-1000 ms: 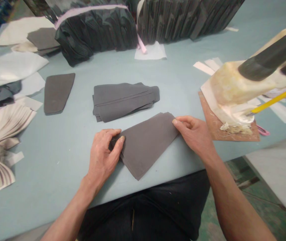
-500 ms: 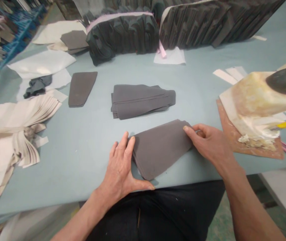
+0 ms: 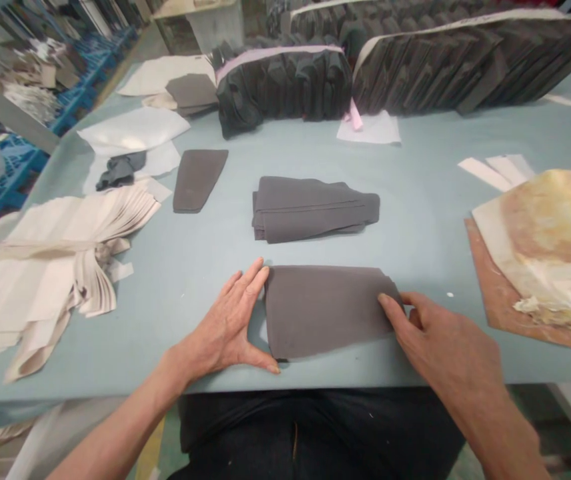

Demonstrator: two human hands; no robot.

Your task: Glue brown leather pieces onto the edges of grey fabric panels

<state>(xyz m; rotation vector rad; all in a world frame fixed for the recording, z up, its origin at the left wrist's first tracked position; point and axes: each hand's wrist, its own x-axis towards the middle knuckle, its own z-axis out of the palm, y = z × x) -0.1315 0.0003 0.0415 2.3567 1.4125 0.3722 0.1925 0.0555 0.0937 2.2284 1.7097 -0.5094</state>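
A stack of dark grey fabric pieces (image 3: 328, 310) lies flat near the table's front edge, its long sides running left to right. My left hand (image 3: 228, 320) is open, thumb and fingers spread along the stack's left end, with the fingertips touching its upper left corner. At the narrower right end, my right hand (image 3: 435, 333) pinches the stack, thumb on top and fingers underneath. Just beyond lies a second pile of grey fabric pieces (image 3: 313, 210), folded or overlapping. Farther left is a smaller dark grey panel (image 3: 199, 180).
Bundled cream strips (image 3: 65, 260) lie at left, near white sheets (image 3: 135, 130). Bound rows of dark pieces (image 3: 285, 87) stand along the back. At right, a stained glue container (image 3: 540, 240) rests on a brown board (image 3: 485, 287). White strips (image 3: 490, 173) lie behind it.
The grey stack has turned from a slant to nearly level with the table edge, both hands staying at its ends. The camera view has shifted, so the table's contents appear farther right.
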